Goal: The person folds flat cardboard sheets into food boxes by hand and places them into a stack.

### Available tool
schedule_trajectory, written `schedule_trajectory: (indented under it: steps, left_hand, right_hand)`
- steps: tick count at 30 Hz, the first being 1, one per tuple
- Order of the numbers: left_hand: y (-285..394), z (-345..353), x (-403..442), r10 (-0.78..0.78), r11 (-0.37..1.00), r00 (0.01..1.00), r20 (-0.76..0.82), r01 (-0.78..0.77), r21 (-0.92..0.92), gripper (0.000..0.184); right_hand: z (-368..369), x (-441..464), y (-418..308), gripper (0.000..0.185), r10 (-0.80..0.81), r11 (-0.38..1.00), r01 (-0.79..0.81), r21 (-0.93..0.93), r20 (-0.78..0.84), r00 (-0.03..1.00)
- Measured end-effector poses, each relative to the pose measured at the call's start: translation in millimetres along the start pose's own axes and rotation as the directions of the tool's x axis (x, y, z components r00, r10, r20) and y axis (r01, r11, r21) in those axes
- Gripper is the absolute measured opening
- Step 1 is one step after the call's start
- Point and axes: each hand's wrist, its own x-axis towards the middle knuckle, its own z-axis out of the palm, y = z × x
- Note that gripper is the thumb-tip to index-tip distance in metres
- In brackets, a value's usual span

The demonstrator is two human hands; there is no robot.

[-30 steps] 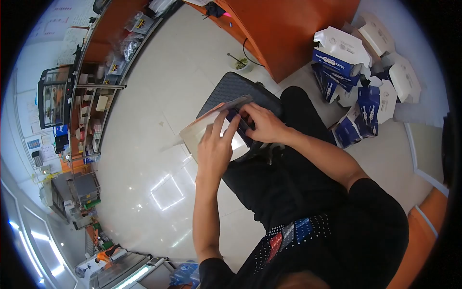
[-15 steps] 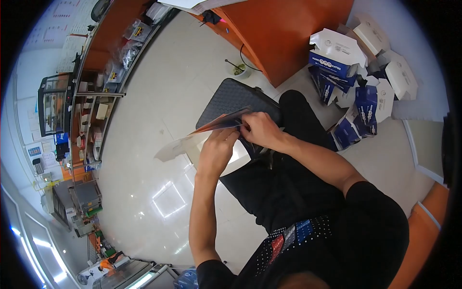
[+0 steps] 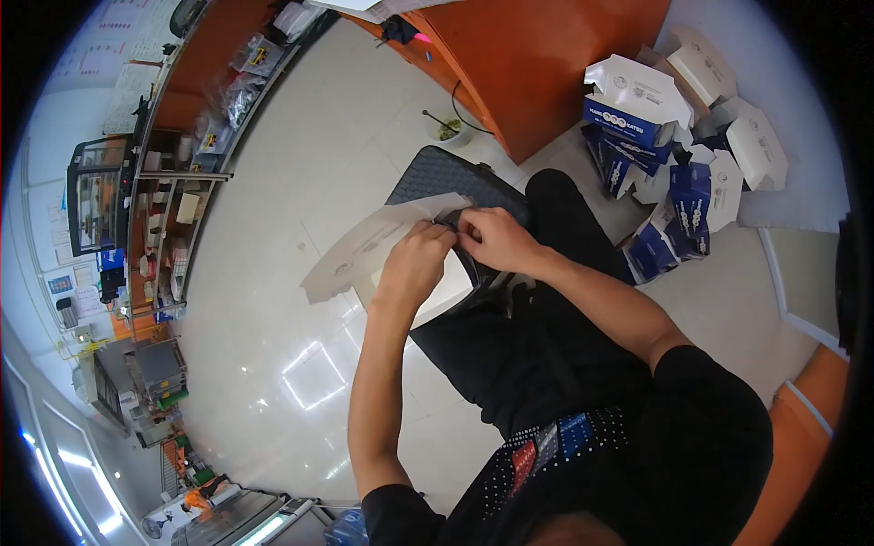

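Note:
A partly folded cardboard box point(image 3: 446, 293), pale on the inside, rests over my lap and a black textured case point(image 3: 437, 173). Its grey-white flap point(image 3: 350, 250) stretches out to the left. My left hand point(image 3: 417, 259) has its fingers bent together on the box's upper edge, near the flap. Right beside it, my right hand point(image 3: 496, 241) pinches the same edge near the corner. The fingertips of both hands nearly meet, and the cardboard between them is mostly hidden.
Several blue and white folded boxes point(image 3: 674, 146) are piled on the floor at the upper right. An orange cabinet point(image 3: 537, 73) stands beside them. A small potted plant point(image 3: 448, 132) is beyond the case. Shelves point(image 3: 187, 173) line the left.
The flap has swung over to the left, and its pale side now shows where the orange-and-dark printed side was. My left fingers, spread earlier, have drawn together near my right hand.

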Motion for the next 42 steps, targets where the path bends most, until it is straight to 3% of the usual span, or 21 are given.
schedule_trajectory:
  steps: [1, 3, 5, 7, 10, 13, 14, 15, 19, 22, 23, 25, 27, 29, 31, 33, 36, 38, 40, 41, 42]
  left_hand:
    - [3, -1, 1, 0.011, 1.0, 1.0, -0.019, -0.011, 0.001, 0.013]
    - [22, -5, -6, -0.127, 0.983, 0.972, -0.196, 0.096, -0.155, 0.014]
    - [31, -6, -27, -0.312, 0.943, 0.894, -0.321, 0.25, -0.22, 0.017]
    - [20, 4, -61, -0.513, 0.857, 0.75, -0.417, 0.474, -0.202, 0.021]
    - [14, 16, -88, -0.609, 0.655, 0.499, -0.616, 0.755, -0.035, 0.026]
    - [-1, 35, -104, -0.698, 0.602, 0.384, -0.604, 0.772, -0.204, 0.029]
    - [1, 34, -99, -0.761, 0.579, 0.329, -0.559, 0.732, -0.359, 0.031]
    - [8, 31, -95, -0.886, 0.417, 0.224, -0.405, 0.768, -0.486, 0.034]
    - [-4, 47, -105, -0.813, 0.488, 0.279, -0.511, 0.805, -0.338, 0.036]
    - [-2, 44, -104, -0.808, 0.476, 0.277, -0.52, 0.827, -0.298, 0.036]
    - [-2, 45, -103, -0.809, 0.475, 0.282, -0.516, 0.83, -0.291, 0.035]
    - [1, 45, -103, -0.812, 0.461, 0.27, -0.517, 0.84, -0.286, 0.035]
    - [-4, 51, -105, -0.789, 0.49, 0.282, -0.546, 0.825, -0.282, 0.035]
    - [-2, 47, -104, -0.795, 0.489, 0.282, -0.537, 0.821, -0.294, 0.035]
    - [-3, 48, -103, -0.793, 0.506, 0.293, -0.535, 0.806, -0.308, 0.036]
    - [-8, 51, -108, -0.783, 0.536, 0.302, -0.543, 0.771, -0.344, 0.036]
    - [-4, 48, -106, -0.796, 0.513, 0.29, -0.532, 0.789, -0.338, 0.035]
    - [-11, 59, -109, -0.804, 0.522, 0.287, -0.521, 0.76, -0.387, 0.034]
    - [-7, 56, -115, -0.822, 0.497, 0.257, -0.509, 0.759, -0.42, 0.033]
    - [-2, 54, -111, -0.832, 0.481, 0.241, -0.5, 0.764, -0.431, 0.032]
    - [-2, 56, -112, -0.819, 0.501, 0.241, -0.521, 0.743, -0.444, 0.031]
  right_hand:
    - [0, -2, 2, 0.016, -0.025, 1.0, 0.025, -0.009, -0.02, 0.999]
    - [0, -3, 8, 0.019, -0.075, 0.997, 0.073, -0.029, -0.064, 0.995]
    - [-9, -8, -19, 0.022, 0.004, 0.996, -0.01, -0.091, -0.071, 0.997]
    - [-6, -17, -30, 0.024, 0.033, 0.983, -0.044, -0.181, -0.067, 0.997]
    - [9, -19, -31, 0.024, -0.081, 0.929, 0.062, -0.365, -0.037, 0.996]
    - [19, -18, -25, 0.018, -0.154, 0.884, 0.117, -0.452, -0.046, 0.987]
    - [21, -18, -22, 0.016, -0.175, 0.859, 0.137, -0.494, -0.031, 0.984]
    - [22, -19, -18, 0.014, -0.188, 0.83, 0.147, -0.538, -0.02, 0.982]
    - [13, -21, -21, 0.02, -0.165, 0.875, 0.138, -0.465, -0.017, 0.986]
    - [-14, -29, -21, 0.027, -0.137, 0.953, 0.079, -0.292, -0.187, 0.973]
    - [-34, -33, -16, 0.027, 0.011, 0.966, -0.057, -0.254, -0.179, 0.984]
    - [-76, -44, 21, 0.02, 0.041, 0.947, -0.162, -0.276, -0.396, 0.917]
    - [-122, -56, 64, 0.018, 0.212, 0.91, -0.368, -0.19, -0.549, 0.808]
    - [-178, -63, 119, 0.032, -0.105, 0.758, -0.369, -0.538, -0.659, 0.745]
    - [-226, -52, 133, 0.051, -0.15, 0.634, -0.51, -0.582, -0.739, 0.657]
    - [-261, -37, 133, 0.056, -0.033, 0.549, -0.601, -0.581, -0.733, 0.679]
    - [-289, -22, 173, 0.051, 0.406, 0.378, -0.705, -0.601, -0.576, 0.709]
    - [-301, -25, 222, 0.046, 0.323, 0.467, -0.621, -0.629, -0.532, 0.782]
    - [-303, -36, 214, 0.043, 0.138, 0.557, -0.558, -0.615, -0.594, 0.792]
    - [-298, -47, 213, 0.044, 0.005, 0.637, -0.512, -0.576, -0.661, 0.751]
    - [-302, -60, 207, 0.045, -0.111, 0.65, -0.399, -0.646, -0.6, 0.792]
